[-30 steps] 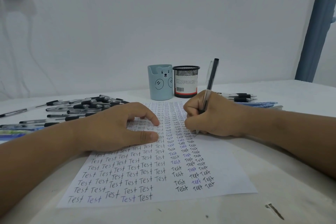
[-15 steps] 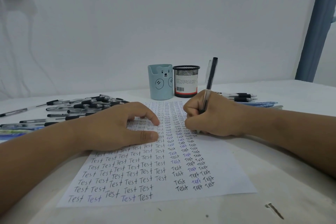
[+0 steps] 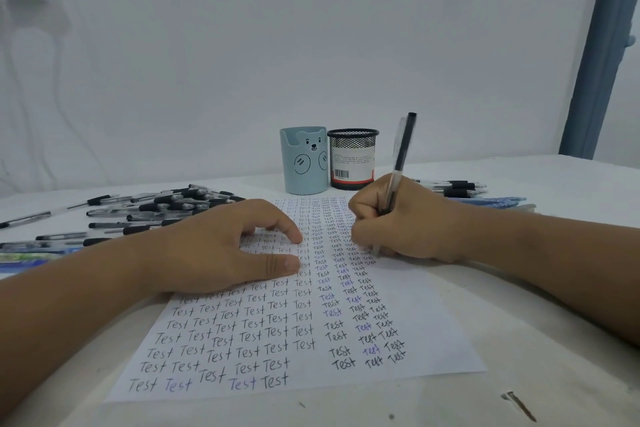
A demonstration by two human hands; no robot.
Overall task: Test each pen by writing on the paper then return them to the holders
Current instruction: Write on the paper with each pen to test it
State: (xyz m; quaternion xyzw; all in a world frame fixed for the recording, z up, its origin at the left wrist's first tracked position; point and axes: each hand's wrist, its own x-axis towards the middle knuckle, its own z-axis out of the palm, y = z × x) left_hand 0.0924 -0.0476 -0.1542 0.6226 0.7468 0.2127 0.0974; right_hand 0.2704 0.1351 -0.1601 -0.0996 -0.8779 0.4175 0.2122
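Fingers of my right hand curl round a black-capped pen, its tip down on the paper mid-desk. My left hand rests flat on the sheet, fingers relaxed, holding nothing. Behind, toward the desk's far edge, stand the blue bear holder and mesh holder, touching. Loose pens lie at the left edge, a few more pens right.
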